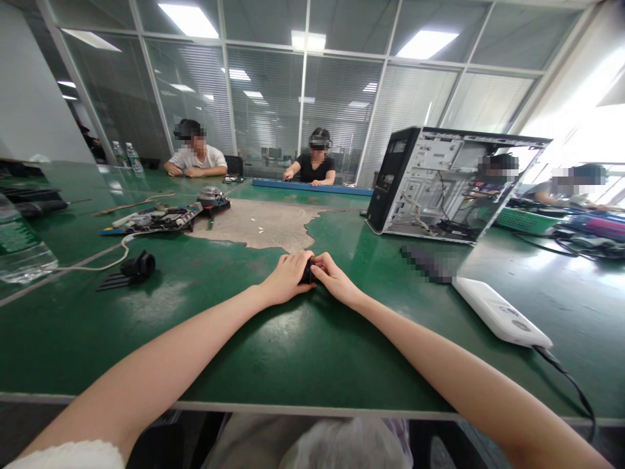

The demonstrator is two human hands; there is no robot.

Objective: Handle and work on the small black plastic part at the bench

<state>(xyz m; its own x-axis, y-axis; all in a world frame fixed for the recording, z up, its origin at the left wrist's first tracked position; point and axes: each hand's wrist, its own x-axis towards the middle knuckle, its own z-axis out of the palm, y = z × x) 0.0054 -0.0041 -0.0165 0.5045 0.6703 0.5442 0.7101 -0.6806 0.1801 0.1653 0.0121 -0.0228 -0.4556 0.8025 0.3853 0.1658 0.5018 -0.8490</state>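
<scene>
Near the middle of the green table (234, 352), a small black object (308, 272) sits between my two hands. My left hand (288, 277) is wrapped round its left side, with the fingers over the top and the thumb below. The fingers of my right hand (334, 277) pinch its right side. Most of the object is hidden by the fingers. Just beyond the hands lies a worn tan patch (263, 225) of the tabletop with small white scraps on it. To the left rests a black part with fins (138, 266).
An open computer case (390, 179) stands at the right, a white power bank (500, 312) with a cable before it. Circuit boards (156, 218) and a water bottle (22, 241) are on the left. Several people sit across the table and at the right beyond the case.
</scene>
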